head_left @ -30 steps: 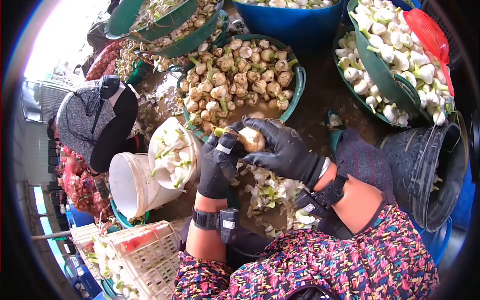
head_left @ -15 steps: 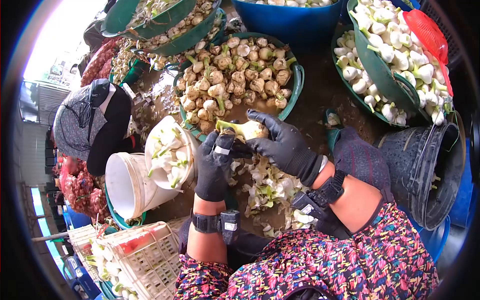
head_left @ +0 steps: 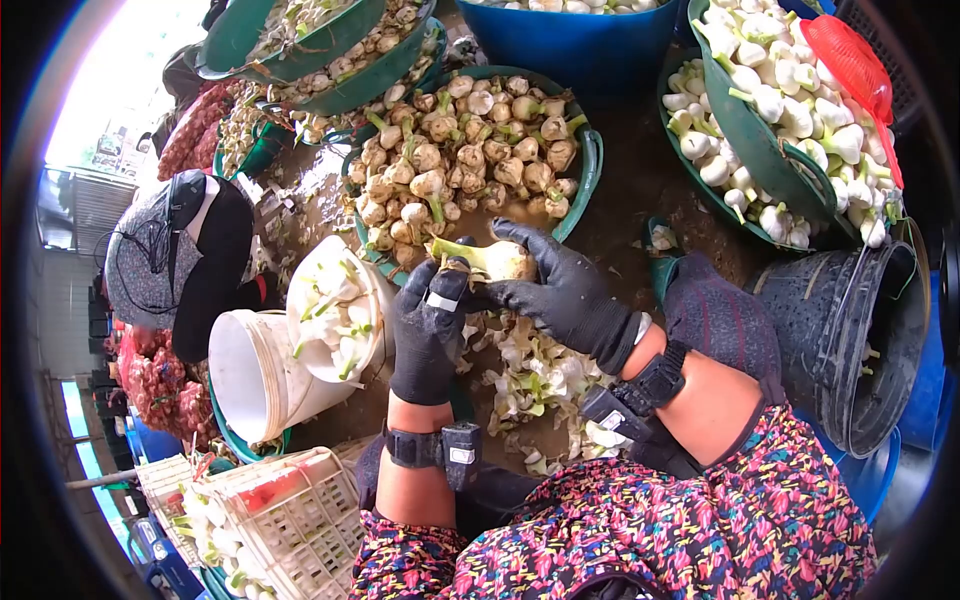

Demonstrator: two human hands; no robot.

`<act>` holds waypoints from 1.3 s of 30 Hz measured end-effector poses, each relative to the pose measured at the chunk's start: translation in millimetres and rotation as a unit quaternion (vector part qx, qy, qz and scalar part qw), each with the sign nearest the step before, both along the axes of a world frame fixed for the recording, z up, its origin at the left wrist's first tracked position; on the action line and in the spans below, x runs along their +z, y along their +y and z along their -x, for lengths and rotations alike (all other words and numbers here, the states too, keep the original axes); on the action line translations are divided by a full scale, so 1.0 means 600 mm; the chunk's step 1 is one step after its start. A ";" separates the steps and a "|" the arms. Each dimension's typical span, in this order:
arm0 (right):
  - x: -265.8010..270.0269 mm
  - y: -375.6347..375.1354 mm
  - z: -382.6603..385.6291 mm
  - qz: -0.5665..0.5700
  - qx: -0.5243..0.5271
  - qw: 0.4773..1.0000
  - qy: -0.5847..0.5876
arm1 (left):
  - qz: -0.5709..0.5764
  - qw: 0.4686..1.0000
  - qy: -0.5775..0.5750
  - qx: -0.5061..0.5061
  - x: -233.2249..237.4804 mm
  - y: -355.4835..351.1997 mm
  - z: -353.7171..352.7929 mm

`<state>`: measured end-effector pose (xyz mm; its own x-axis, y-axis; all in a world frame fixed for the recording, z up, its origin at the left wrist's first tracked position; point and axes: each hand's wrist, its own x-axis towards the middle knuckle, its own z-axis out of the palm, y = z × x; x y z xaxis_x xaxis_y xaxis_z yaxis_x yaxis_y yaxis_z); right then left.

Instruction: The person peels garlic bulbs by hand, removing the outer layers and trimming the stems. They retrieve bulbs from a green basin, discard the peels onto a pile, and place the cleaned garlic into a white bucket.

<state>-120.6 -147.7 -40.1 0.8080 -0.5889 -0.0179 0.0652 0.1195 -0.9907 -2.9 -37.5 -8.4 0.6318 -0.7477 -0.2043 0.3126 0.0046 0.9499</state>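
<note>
A garlic bulb (head_left: pixel 505 262) with a short green stem is held between my two gloved hands, its root end to the right. The fingers of my left hand (head_left: pixel 432 325) are closed on the stem end. My right hand (head_left: pixel 570 295) grips the bulb's round end between thumb and fingers. Just beyond, a green tub (head_left: pixel 594 165) is filled with brownish unpeeled bulbs. Below the hands lie pale peelings (head_left: pixel 545 375) on the ground.
Left are a bucket of white bulbs (head_left: pixel 375 300), an empty white bucket (head_left: pixel 245 370), a crate (head_left: pixel 300 520) and a crouching person (head_left: pixel 215 250). Right stand tubs of white bulbs (head_left: pixel 760 130) and a black bucket (head_left: pixel 835 330). A blue tub (head_left: pixel 580 45) is at the back.
Both hands keep their hold on the bulb, with almost no movement. The person at the left has shifted slightly.
</note>
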 end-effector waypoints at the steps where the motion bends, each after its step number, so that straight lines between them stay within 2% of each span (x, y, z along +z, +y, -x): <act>1: 0.000 0.001 0.000 0.082 -0.019 0.996 0.003 | -0.005 0.999 -0.029 -0.017 0.003 -0.003 0.001; 2: 0.002 0.003 0.000 0.162 -0.039 0.986 0.007 | -0.010 0.998 -0.059 -0.034 0.004 -0.004 0.001; 3: 0.004 0.007 0.001 0.162 -0.038 0.986 0.009 | -0.011 0.998 -0.057 -0.034 0.001 -0.002 -0.001; 5: 0.021 0.011 0.002 0.112 -0.057 0.992 0.026 | 0.005 0.995 0.081 -0.061 -0.005 0.001 -0.008; 6: 0.027 0.010 0.003 0.112 -0.057 0.992 0.026 | 0.006 0.995 0.082 -0.061 -0.004 0.002 -0.007; 8: 0.034 0.003 0.004 -0.022 -0.011 0.996 0.090 | -0.031 0.998 0.033 -0.048 0.002 0.004 -0.003; 9: 0.017 -0.011 0.003 -0.022 -0.011 0.996 0.090 | -0.031 0.998 0.033 -0.048 -0.002 0.005 -0.004; 10: -0.013 -0.032 0.004 0.211 0.031 0.977 0.020 | -0.054 0.998 -0.014 -0.041 -0.008 0.007 -0.006; 11: -0.022 -0.046 0.005 0.431 0.071 0.898 -0.052 | -0.077 0.995 -0.062 -0.033 -0.012 0.010 -0.006; 12: -0.031 -0.050 0.009 0.382 0.088 0.918 -0.066 | -0.078 0.994 -0.062 -0.033 -0.010 0.013 -0.006; 13: -0.029 -0.048 0.012 0.381 0.088 0.918 -0.065 | -0.084 0.991 -0.096 -0.045 -0.007 0.015 -0.004; 15: -0.024 -0.045 0.020 0.237 0.151 0.957 -0.076 | -0.090 0.986 -0.127 -0.057 -0.009 0.020 -0.002; 16: -0.029 -0.044 0.019 0.237 0.153 0.956 -0.076 | -0.099 0.970 -0.210 -0.065 -0.013 0.022 -0.004; 17: -0.039 -0.043 0.017 0.091 0.178 0.979 -0.045 | -0.108 0.948 -0.292 -0.072 -0.014 0.023 -0.006; 18: -0.050 -0.042 0.013 -0.058 0.198 0.978 -0.012 | -0.109 0.948 -0.292 -0.071 -0.012 0.024 -0.007; 19: -0.045 -0.039 0.010 -0.205 0.214 0.955 0.022 | -0.126 0.933 -0.328 -0.074 -0.006 0.023 -0.005; 21: -0.033 -0.023 0.009 -0.218 0.200 0.955 0.006 | -0.141 0.918 -0.363 -0.075 -0.004 0.020 0.000; 22: -0.029 -0.023 0.006 -0.248 0.184 0.951 0.009 | -0.090 0.968 -0.231 -0.046 -0.005 0.017 0.002; 23: -0.023 -0.022 0.003 -0.278 0.168 0.946 0.010 | -0.038 0.995 -0.095 -0.015 -0.003 0.016 0.003; 24: -0.016 -0.020 0.003 -0.277 0.170 0.946 0.007 | -0.038 0.994 -0.099 -0.014 0.005 0.018 0.003; 26: 0.010 -0.018 0.007 -0.145 0.178 0.973 -0.019 | 0.010 0.996 0.091 -0.012 0.027 0.021 0.006; 27: 0.005 -0.019 0.004 -0.145 0.177 0.973 -0.020 | 0.010 0.996 0.091 -0.012 0.023 0.023 0.002; 29: -0.011 -0.020 -0.004 -0.427 0.189 0.883 -0.050 | -0.019 0.998 0.050 -0.029 0.012 0.029 -0.009; 30: -0.018 -0.020 -0.004 -0.428 0.189 0.883 -0.049 | -0.020 0.998 0.051 -0.029 0.011 0.032 -0.011; 32: -0.024 -0.021 0.000 -0.172 0.209 0.962 -0.024 | -0.029 0.998 0.035 -0.041 0.014 0.034 -0.012; 33: -0.025 -0.024 0.003 -0.173 0.209 0.962 -0.023 | -0.030 0.998 0.036 -0.041 0.014 0.035 -0.013; 35: -0.019 -0.030 0.008 -0.324 0.286 0.902 0.001 | -0.057 0.988 -0.126 -0.068 0.014 0.035 -0.016; 36: -0.019 -0.012 0.010 -0.057 0.237 0.968 -0.052 | -0.057 0.988 -0.126 -0.069 0.011 0.035 -0.017; 37: -0.021 -0.012 0.010 -0.058 0.237 0.968 -0.052 | -0.076 0.963 -0.243 -0.085 0.005 0.037 -0.019; 38: -0.024 -0.012 0.009 -0.285 0.268 0.919 -0.046 | -0.093 0.924 -0.357 -0.098 0.003 0.039 -0.019; 39: -0.026 -0.012 0.009 -0.496 0.284 0.820 -0.038 | -0.093 0.924 -0.357 -0.098 0.002 0.038 -0.017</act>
<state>-125.7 -154.8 -55.6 0.9678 0.1560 -0.1976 -0.2228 0.8961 -0.3839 7.0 -15.0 -7.4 0.5117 -0.8559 0.0750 -0.4163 -0.1707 0.8930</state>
